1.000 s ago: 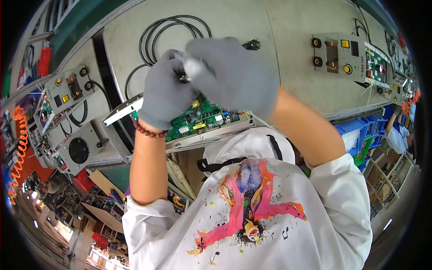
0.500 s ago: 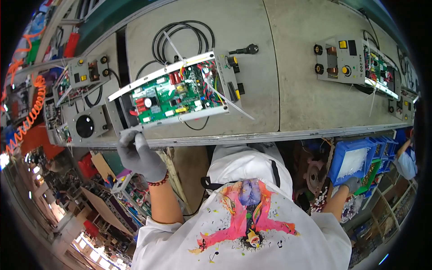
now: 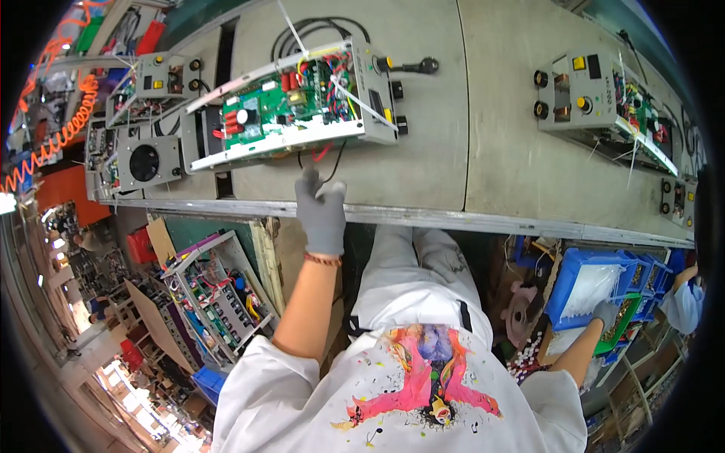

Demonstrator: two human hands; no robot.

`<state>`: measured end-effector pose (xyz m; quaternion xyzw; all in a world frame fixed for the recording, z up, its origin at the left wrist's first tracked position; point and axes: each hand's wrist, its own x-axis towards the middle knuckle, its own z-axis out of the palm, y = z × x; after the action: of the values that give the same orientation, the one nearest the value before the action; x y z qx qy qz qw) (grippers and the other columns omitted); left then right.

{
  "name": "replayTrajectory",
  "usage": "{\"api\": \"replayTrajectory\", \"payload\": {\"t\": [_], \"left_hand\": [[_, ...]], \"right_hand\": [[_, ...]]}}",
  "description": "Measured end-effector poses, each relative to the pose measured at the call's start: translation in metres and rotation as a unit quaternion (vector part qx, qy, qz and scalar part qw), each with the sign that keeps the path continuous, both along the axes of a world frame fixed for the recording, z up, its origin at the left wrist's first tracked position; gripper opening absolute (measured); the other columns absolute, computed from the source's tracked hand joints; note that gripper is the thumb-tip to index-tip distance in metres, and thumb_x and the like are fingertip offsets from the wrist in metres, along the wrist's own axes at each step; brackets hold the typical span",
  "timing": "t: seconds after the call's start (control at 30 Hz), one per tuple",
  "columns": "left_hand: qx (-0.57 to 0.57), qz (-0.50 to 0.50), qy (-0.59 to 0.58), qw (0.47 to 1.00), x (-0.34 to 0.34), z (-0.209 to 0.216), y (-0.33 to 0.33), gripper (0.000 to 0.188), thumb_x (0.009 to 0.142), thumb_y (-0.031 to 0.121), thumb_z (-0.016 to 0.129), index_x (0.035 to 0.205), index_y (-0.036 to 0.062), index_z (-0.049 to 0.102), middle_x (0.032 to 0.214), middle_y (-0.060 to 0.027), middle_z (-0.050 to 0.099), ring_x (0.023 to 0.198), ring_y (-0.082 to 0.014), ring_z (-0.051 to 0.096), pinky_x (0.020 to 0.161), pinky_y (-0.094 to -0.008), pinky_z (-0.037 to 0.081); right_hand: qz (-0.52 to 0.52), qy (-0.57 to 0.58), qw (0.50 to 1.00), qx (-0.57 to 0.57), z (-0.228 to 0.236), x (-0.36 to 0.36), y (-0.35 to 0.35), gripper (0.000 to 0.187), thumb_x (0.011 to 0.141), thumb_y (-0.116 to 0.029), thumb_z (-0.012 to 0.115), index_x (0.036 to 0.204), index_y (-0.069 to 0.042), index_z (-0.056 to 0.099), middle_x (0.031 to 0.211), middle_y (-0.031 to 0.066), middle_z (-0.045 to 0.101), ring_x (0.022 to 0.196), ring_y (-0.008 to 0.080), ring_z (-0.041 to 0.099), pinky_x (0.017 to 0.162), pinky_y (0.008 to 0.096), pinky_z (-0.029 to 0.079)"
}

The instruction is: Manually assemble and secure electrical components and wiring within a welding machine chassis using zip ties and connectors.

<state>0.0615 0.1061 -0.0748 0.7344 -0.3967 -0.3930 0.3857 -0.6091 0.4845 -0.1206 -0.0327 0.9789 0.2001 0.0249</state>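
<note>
The open machine is sitting on the bench just beyond the left hand, its green circuit board facing up between pale rails and its knobbed front panel pointing right. One thin white tie is sticking up at the far rail, another is slanting across the front end. The gloved left hand is hanging by the bench's front edge, thumb and fingers spread loosely, with nothing visible in its grasp; I'm not able to tell whether it's brushing the dark wire near its fingertips. Over on the right, the gloved right hand is dipping in where a blue bin of white strips is meeting a green bin; its fingers are hidden, so I can't tell how far they're opening or what they're holding. The bench is showing a grey, scuffed top, with a black plug lying beyond the panel and a second machine standing well apart to the right. A fan panel is resting at left, an orange coiled hose is dangling past it, and a co-worker in blue is showing at the right rim. Compared with half a second ago, the left hand is now sitting farther right, away from the machine's left corner, while the right hand is staying at the bins.
</note>
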Motion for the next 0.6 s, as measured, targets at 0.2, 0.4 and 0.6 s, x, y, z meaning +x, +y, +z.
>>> {"api": "replayTrajectory", "payload": {"t": [0.2,0.4,0.6], "left_hand": [[0.001,0.048,-0.027,0.998,0.015,0.001,0.029,0.057,0.079,0.01,0.068,0.131,-0.0013,0.048,0.129,-0.0157,0.055,0.118,-0.0241,0.053,0.099,-0.0361,0.041],[-0.012,0.106,0.064,0.992,0.055,0.011,0.028,0.044,0.081,-0.001,0.063,0.124,-0.0039,0.053,0.121,-0.0157,0.059,0.111,-0.023,0.057,0.097,-0.0332,0.044],[0.015,0.172,0.118,0.978,0.086,0.019,0.008,0.034,0.085,-0.001,0.058,0.119,-0.0037,0.056,0.113,-0.0121,0.061,0.101,-0.0181,0.058,0.091,-0.0291,0.046]], "right_hand": [[0.27,-0.197,0.836,0.435,0.003,-0.025,0.033,0.03,0.084,-0.021,0.054,0.102,0.0,0.066,0.109,0.0199,0.067,0.103,0.0364,0.064,0.087,0.0458,0.049],[-0.044,0.054,0.971,-0.227,0.001,-0.029,0.055,0.03,0.083,-0.021,0.053,0.102,-0.003,0.068,0.107,0.0191,0.068,0.096,0.036,0.065,0.084,0.0452,0.05],[-0.154,0.033,0.973,-0.168,-0.002,-0.061,0.035,0.046,0.078,-0.034,0.058,0.106,0.002,0.068,0.112,0.0195,0.067,0.101,0.0339,0.065,0.085,0.0435,0.05]]}}
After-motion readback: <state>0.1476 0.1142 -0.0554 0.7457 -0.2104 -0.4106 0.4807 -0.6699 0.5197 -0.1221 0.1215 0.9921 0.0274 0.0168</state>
